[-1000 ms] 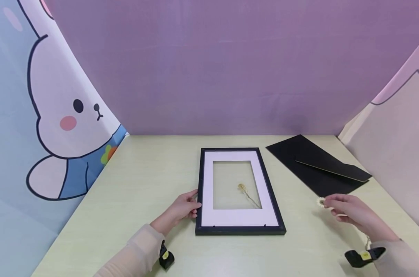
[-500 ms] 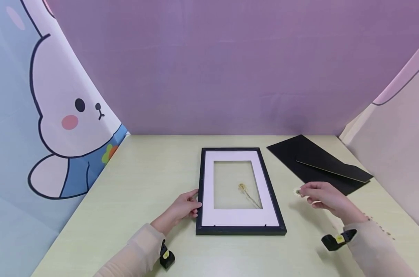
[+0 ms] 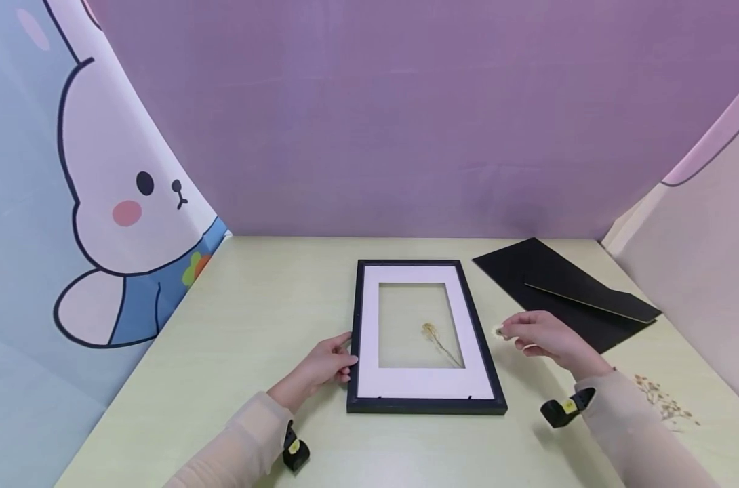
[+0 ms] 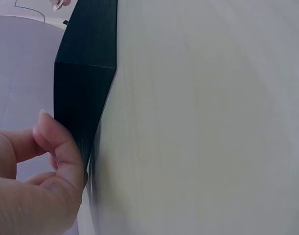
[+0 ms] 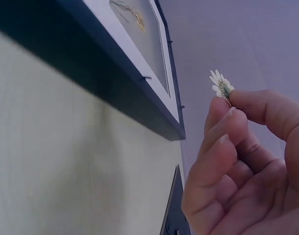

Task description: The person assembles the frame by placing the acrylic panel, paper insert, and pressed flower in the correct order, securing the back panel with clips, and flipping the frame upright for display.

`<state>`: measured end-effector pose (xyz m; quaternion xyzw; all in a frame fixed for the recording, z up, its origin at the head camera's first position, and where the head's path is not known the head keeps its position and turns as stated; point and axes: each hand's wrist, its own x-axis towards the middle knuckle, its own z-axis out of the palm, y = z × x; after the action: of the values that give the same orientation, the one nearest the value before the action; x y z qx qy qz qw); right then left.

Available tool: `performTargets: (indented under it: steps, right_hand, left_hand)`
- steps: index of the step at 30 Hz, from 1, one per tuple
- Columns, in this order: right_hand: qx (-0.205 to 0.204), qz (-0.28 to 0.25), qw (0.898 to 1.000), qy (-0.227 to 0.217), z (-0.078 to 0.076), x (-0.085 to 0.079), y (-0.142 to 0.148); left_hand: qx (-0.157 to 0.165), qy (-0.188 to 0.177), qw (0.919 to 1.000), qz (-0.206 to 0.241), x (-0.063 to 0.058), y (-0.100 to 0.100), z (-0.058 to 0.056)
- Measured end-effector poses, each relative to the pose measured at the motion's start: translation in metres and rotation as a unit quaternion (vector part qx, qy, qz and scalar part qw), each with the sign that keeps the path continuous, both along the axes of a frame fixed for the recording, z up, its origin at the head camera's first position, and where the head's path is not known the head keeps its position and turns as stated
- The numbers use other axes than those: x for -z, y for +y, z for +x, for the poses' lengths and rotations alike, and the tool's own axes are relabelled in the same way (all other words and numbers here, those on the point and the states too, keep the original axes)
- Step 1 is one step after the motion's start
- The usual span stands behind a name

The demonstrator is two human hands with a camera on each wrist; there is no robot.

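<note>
A black picture frame (image 3: 427, 407) with a white mat (image 3: 430, 384) lies on the table, and a dried yellow flower (image 3: 441, 344) rests in the lower right of the mat's window. My left hand (image 3: 322, 366) grips the frame's left side, thumb on top; the left wrist view shows the fingers (image 4: 66, 152) against the black side. Just right of the frame, my right hand (image 3: 549, 339) pinches a small white pressed flower (image 5: 221, 87) between thumb and index finger. Its white petals and greenish centre show in the right wrist view, held above the table.
Black backing boards (image 3: 546, 288), one overlapping the other, lie at the back right. A dried sprig (image 3: 665, 403) with small brown buds lies on the table beyond the right sleeve. A purple backdrop (image 3: 406, 135) stands behind the table (image 3: 272, 291).
My right hand has moved left with the white flower, from beside the black boards to near the frame's right edge. The dried sprig has come into view. My left hand stays on the frame.
</note>
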<state>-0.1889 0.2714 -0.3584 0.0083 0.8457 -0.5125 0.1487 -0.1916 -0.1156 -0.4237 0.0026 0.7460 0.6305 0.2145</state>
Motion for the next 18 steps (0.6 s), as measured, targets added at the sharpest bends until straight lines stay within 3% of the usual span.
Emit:
performTargets:
  steps: [11,18]
  right_hand:
    - [-0.001,0.024,1.0,-0.001,-0.012,0.011,-0.022]
    - [-0.039,0.028,0.999,0.021,-0.02,0.014,-0.032]
  left_hand:
    - [0.002,0.0,0.9999,0.011,-0.001,0.0,0.001]
    - [-0.001,-0.002,1.0,0.01,-0.001,0.0,0.0]
